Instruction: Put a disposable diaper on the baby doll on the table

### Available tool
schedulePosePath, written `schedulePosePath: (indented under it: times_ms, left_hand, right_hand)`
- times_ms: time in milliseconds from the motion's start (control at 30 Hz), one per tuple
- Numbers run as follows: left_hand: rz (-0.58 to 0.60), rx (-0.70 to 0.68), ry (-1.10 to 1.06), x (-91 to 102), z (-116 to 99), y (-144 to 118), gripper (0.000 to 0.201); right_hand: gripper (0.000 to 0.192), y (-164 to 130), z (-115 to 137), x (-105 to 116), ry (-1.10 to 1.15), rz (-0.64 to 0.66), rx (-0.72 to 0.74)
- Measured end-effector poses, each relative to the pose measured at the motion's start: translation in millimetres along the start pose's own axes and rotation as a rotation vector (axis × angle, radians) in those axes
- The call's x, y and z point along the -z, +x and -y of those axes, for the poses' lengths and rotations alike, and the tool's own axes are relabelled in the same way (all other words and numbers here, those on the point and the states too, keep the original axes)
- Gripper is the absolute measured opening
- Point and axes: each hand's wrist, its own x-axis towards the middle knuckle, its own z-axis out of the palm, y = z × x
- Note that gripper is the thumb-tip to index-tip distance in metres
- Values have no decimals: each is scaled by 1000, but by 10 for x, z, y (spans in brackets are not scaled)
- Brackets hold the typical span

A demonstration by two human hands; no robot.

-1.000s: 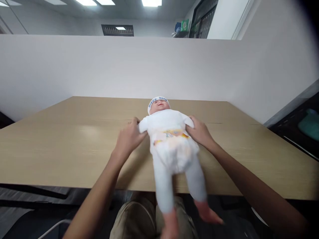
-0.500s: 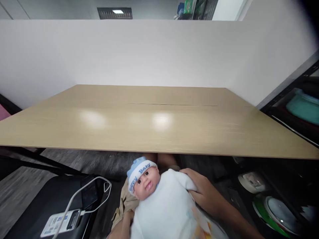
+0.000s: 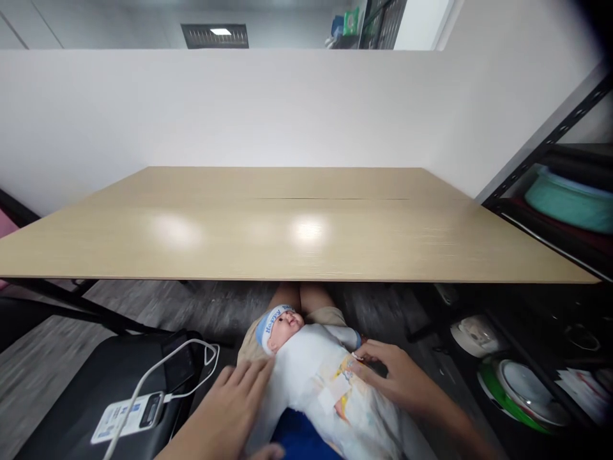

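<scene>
Doll lay on its back across your lap at the bottom centre of the frame, between your two hands, its head toward the upper left and its body slanting down to the lower right. Your left hand, at the lower left of the doll, had its fingers stretched out and slack, the tips beside the doll's shoulder and just below its head; they gripped nothing. Your right hand came in from the lower right with its fingers bent, thumb and forefinger meeting the upper edge of the diaper around a small white bit; you could not tell from this view whether they pinched it.

The doll wore a white top and a blue and white cap with blue lettering, partly turned out of sight. Its face was tipped toward the upper right of the frame. One sleeve, ending in a blue cuff, reached out just above your right hand. The diaper was white with an orange and yellow print, and a pale patch crossed its front. Blue cloth showed below the doll, at the bottom edge of the frame.
</scene>
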Motion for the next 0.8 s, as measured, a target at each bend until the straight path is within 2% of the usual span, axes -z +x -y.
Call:
schedulePosePath:
  times_ms: [67, 133, 167, 233, 333, 400, 467, 533, 567, 633, 700, 733, 767, 800]
  left_hand:
    - [-70, -250, -111, 95, -220, 372, 83]
    - [-52, -489, -214, 52, -364, 777, 67]
    - [-22, -579, -249, -4, -402, 954, 60]
    - [3, -664, -327, -134, -426, 1204, 48]
    - [-14, -658, -473, -277, -416, 1312, 32]
    - [-43, -625, -557, -310, -405, 1269, 28]
    - [-60, -572, -641, -288, -369, 1180, 31]
    - [-24, -522, -742, -202, -284, 1062, 39]
    - [37, -497, -788, -136, -223, 997, 44]
    - [237, -445, -860, 27, -95, 882, 55]
    - [427, -420, -877, 178, -22, 844, 62]
    - [440, -427, -866, 225, -28, 876, 62]
    - [386, -447, -840, 242, -70, 948, 60]
    - [279, -480, -784, 224, -152, 1063, 55]
  right_hand:
    - [36, 48, 7, -34, -42, -30, 13]
    - [35, 117, -36, -61, -113, -55, 41]
    - [35, 152, -72, -67, -152, -65, 55]
    - [37, 214, -176, -58, -204, -75, 63]
    - [40, 287, -378, -1, -210, -115, 17]
    - [44, 313, -477, 40, -213, -157, -17]
    - [44, 314, -471, 53, -187, -192, -6]
    - [44, 292, -328, 27, -124, -157, 72]
    - [48, 274, -214, 5, -90, -102, 122]
    - [52, 223, 50, -31, -53, 57, 206]
    - [43, 128, 271, -12, -76, 148, 236]
    - [37, 51, 336, 26, -103, 155, 227]
    - [34, -51, 358, 82, -127, 140, 205]
    - [36, -179, 336, 149, -146, 108, 172]
